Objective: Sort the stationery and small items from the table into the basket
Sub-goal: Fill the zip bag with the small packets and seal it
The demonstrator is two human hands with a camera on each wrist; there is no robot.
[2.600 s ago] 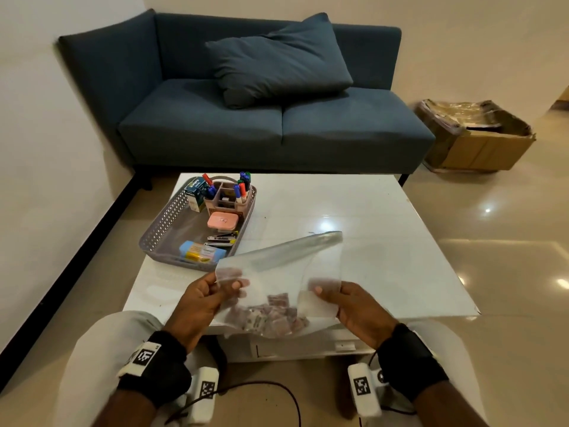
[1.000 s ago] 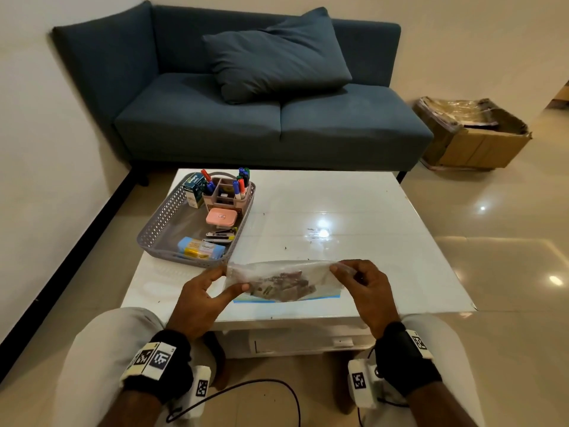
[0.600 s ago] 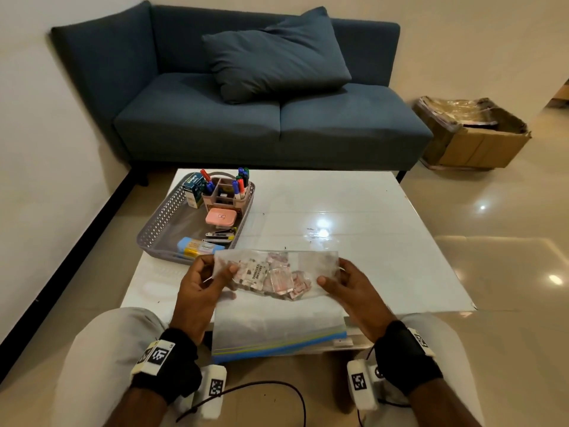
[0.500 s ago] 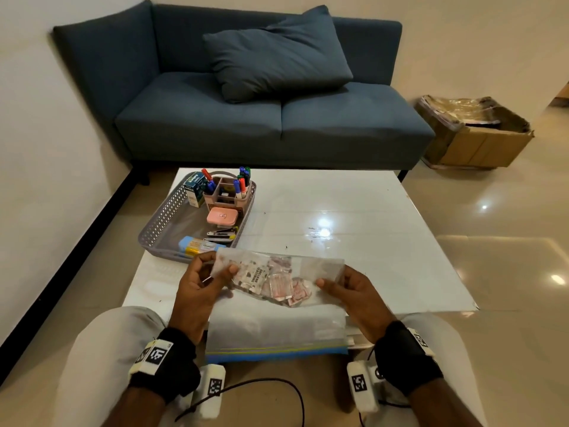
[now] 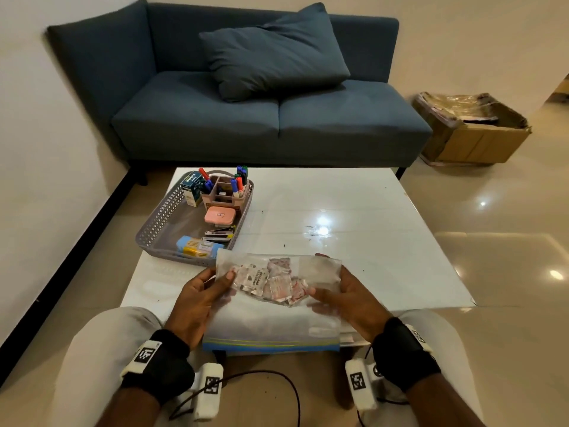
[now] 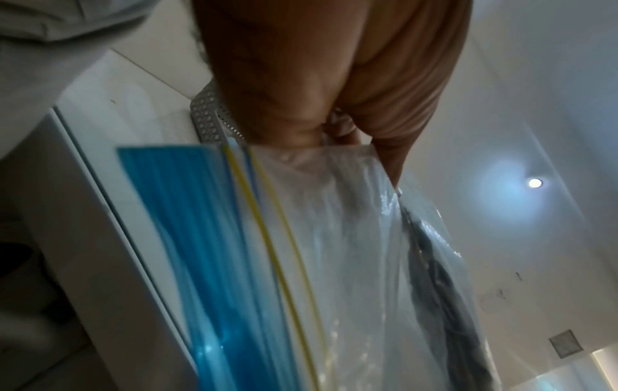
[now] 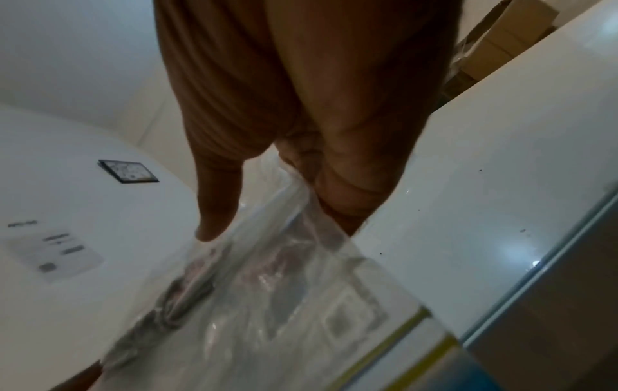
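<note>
A clear zip bag [image 5: 277, 322] hangs over the near edge of the white table [image 5: 369, 241], its blue zip strip at the bottom. Several small pinkish packets [image 5: 271, 282] sit bunched in its upper fold. My left hand [image 5: 223, 277] pinches the bag's upper left corner, thumb on the front. My right hand [image 5: 320, 291] pinches the upper right side. The left wrist view shows the left hand [image 6: 321, 127] gripping the bag [image 6: 334, 238] from above. In the right wrist view the right hand [image 7: 301, 172] holds the plastic bag [image 7: 284, 291]. The grey perforated basket [image 5: 160, 223] stands at the table's left.
In the basket are a pink organizer with markers [image 5: 226, 192], a pink case [image 5: 220, 215], nail clippers [image 5: 218, 235], a blue packet [image 5: 195, 246] and a small box [image 5: 192, 188]. A blue sofa [image 5: 246, 118] stands behind the table, and a cardboard box [image 5: 471, 131] sits on the floor at right.
The bag went from lying bunched at the table edge to being turned over, its zip end now hanging down. In the last half second both hands have barely shifted.
</note>
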